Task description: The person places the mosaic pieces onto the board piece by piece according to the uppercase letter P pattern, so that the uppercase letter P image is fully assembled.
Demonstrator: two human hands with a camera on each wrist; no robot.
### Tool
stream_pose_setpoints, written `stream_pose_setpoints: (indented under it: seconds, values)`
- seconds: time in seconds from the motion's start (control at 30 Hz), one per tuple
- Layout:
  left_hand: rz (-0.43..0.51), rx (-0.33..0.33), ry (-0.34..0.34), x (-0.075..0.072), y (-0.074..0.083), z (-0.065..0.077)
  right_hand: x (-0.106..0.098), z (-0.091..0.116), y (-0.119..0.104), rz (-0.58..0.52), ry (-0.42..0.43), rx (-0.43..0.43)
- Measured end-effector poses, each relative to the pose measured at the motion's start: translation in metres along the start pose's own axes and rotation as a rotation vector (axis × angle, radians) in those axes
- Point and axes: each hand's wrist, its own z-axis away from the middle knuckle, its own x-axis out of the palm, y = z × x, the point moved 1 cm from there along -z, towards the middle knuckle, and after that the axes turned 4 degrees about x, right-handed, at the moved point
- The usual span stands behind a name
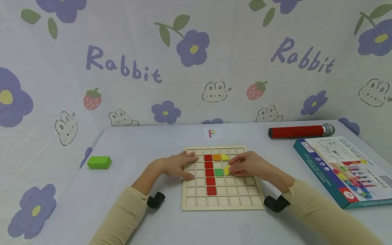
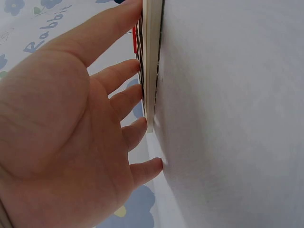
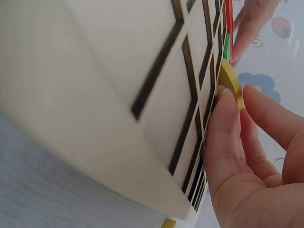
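A wooden grid board [image 1: 200,201] lies flat on the table, with a column of several red tiles [image 1: 211,181]. Beside the top red tile sit an orange tile [image 1: 216,157] and a yellow tile [image 1: 225,157]. Two rows lower, a green tile [image 1: 218,172] adjoins the column. My right hand [image 1: 249,165] pinches another yellow tile [image 3: 230,78] between thumb and finger; it is tilted up just right of the green tile. With fingers spread, my left hand [image 1: 177,165] rests at the board's left edge, its thumb and fingertips touching the frame in the left wrist view.
Behind the board lies a small pattern card [image 1: 212,133] showing a coloured grid. A green block [image 1: 99,162] stands at the far left. To the right are a red microphone [image 1: 297,131] and a flat teal-edged box [image 1: 346,170]. A printed cloth hangs behind the table.
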Motion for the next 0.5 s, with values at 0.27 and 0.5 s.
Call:
stream_pose_setpoints:
  seconds: [0.27, 0.5]
  values:
    - [0.004, -0.003, -0.002, -0.0002, -0.0002, 0.0, 0.0035, 0.0, -0.0006, 0.103, 0.04, -0.014]
    - [-0.008, -0.004, -0.001, 0.0001, -0.0002, -0.0005, 0.0061, 0.003, -0.0045, 0.194, 0.083, -0.012]
